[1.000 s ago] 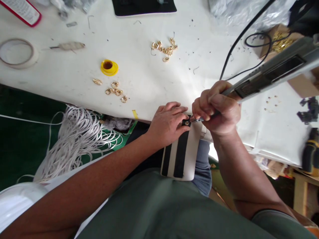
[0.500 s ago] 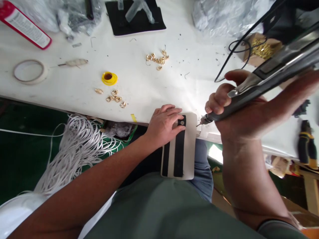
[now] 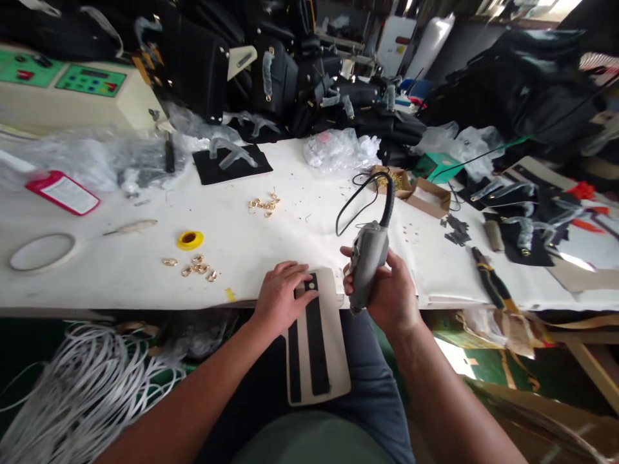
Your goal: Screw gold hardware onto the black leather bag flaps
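A beige panel [image 3: 338,361] with two black straps rests partly on the table's front edge and hangs toward my lap. My left hand [image 3: 283,293] lies across its upper end, with thumb and fingers pressed around the tip of the longer black strap [image 3: 316,348]. Between them shows a small round metal stud [image 3: 312,285]. Just right of the panel, my right hand [image 3: 389,293] is wrapped around a grey electric screwdriver [image 3: 368,258], held tip down and apart from the panel. Its black cable [image 3: 388,200] loops up from the top.
Left of my hands lie gold hardware pieces [image 3: 197,265], a yellow spool [image 3: 190,240], an awl [image 3: 130,227] and a tape roll [image 3: 42,251]. To the right are pliers [image 3: 493,278] and small cardboard boxes [image 3: 428,196]. Black bags [image 3: 275,71] are piled behind.
My right hand has turned the screwdriver from slanting across to nearly upright, tip down. My view has tilted up, showing more of the table's back. The left hand stays on the panel.
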Demonstrator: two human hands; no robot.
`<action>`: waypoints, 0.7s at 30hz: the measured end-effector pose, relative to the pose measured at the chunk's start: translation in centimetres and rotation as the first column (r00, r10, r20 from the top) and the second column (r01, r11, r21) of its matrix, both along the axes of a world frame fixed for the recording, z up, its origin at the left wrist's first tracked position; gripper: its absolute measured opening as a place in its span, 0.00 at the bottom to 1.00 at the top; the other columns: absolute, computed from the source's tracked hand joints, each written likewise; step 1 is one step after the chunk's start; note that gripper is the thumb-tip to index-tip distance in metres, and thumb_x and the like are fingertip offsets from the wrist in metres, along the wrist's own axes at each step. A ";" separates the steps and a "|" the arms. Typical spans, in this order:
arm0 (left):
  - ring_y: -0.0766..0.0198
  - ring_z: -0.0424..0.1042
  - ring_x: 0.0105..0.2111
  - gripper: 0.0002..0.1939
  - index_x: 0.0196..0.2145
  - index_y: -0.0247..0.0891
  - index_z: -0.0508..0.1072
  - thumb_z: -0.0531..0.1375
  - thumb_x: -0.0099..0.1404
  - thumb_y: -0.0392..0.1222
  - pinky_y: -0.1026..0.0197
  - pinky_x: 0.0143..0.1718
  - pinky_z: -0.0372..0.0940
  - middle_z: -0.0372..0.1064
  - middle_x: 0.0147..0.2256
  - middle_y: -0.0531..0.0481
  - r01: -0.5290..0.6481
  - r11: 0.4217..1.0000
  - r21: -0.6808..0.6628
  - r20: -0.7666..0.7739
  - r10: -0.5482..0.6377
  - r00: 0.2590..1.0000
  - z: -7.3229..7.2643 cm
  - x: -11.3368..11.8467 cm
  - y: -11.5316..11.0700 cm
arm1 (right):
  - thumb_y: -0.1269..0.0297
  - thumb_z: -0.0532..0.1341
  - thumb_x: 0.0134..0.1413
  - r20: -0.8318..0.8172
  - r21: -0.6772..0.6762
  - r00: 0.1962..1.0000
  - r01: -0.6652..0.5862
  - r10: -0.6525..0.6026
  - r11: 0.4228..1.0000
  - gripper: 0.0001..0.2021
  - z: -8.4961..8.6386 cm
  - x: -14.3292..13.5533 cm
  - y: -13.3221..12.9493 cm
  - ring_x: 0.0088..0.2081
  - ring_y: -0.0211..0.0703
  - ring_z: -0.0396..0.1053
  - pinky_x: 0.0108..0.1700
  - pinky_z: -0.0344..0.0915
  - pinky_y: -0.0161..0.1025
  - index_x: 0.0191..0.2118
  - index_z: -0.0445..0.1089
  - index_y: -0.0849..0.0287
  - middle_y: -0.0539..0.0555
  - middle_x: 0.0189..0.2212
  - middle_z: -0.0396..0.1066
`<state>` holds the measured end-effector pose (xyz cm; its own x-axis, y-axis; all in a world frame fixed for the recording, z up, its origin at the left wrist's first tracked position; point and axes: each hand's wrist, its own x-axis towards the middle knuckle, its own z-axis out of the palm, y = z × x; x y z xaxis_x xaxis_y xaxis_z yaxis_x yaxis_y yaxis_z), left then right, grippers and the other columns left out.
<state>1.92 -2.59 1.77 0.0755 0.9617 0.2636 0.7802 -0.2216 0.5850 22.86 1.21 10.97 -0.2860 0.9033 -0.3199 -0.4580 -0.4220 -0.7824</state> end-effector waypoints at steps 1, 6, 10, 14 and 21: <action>0.44 0.71 0.60 0.12 0.43 0.43 0.82 0.74 0.61 0.43 0.39 0.58 0.69 0.79 0.55 0.45 0.000 1.000 0.001 -0.002 0.000 1.000 0.0 0.0 0.0 | 0.38 0.59 0.58 0.006 0.010 1.000 0.020 -0.020 1.000 0.32 0.0 0.0 -0.2 0.26 0.43 0.68 0.27 0.66 0.39 0.46 0.80 0.65 0.57 0.30 0.75; 0.44 0.72 0.60 0.12 0.43 0.43 0.82 0.74 0.61 0.43 0.39 0.58 0.69 0.80 0.54 0.45 -0.004 1.000 -0.011 0.003 0.004 1.000 0.1 0.1 0.0 | 0.37 0.57 0.60 0.051 0.061 0.991 0.119 -0.122 0.991 0.30 0.2 0.3 -0.8 0.24 0.40 0.65 0.24 0.63 0.37 0.39 0.80 0.62 0.57 0.30 0.75; 0.46 0.72 0.60 0.12 0.42 0.43 0.82 0.74 0.60 0.42 0.39 0.60 0.68 0.80 0.55 0.46 -0.005 1.000 -0.013 0.021 0.006 1.000 0.3 0.3 -0.1 | 0.36 0.56 0.61 0.044 0.099 0.988 0.146 -0.151 0.984 0.30 0.6 0.6 -1.1 0.24 0.39 0.65 0.23 0.61 0.37 0.38 0.80 0.60 0.58 0.32 0.76; 0.46 0.71 0.60 0.14 0.43 0.42 0.82 0.75 0.60 0.42 0.40 0.60 0.68 0.80 0.55 0.45 -0.008 1.000 -0.025 0.022 0.008 1.000 0.2 0.4 -0.3 | 0.34 0.57 0.61 0.048 0.119 0.993 0.103 -0.109 0.988 0.30 0.7 0.5 -1.1 0.25 0.40 0.68 0.24 0.64 0.38 0.42 0.79 0.59 0.59 0.35 0.78; 0.47 0.71 0.60 0.14 0.44 0.41 0.82 0.75 0.60 0.44 0.40 0.59 0.68 0.80 0.54 0.44 0.003 1.000 -0.017 0.034 -0.002 0.999 0.4 0.4 -0.4 | 0.29 0.58 0.57 0.098 0.124 0.991 0.077 -0.090 0.989 0.33 0.0 -0.4 -0.8 0.26 0.42 0.71 0.25 0.68 0.40 0.41 0.79 0.58 0.59 0.35 0.78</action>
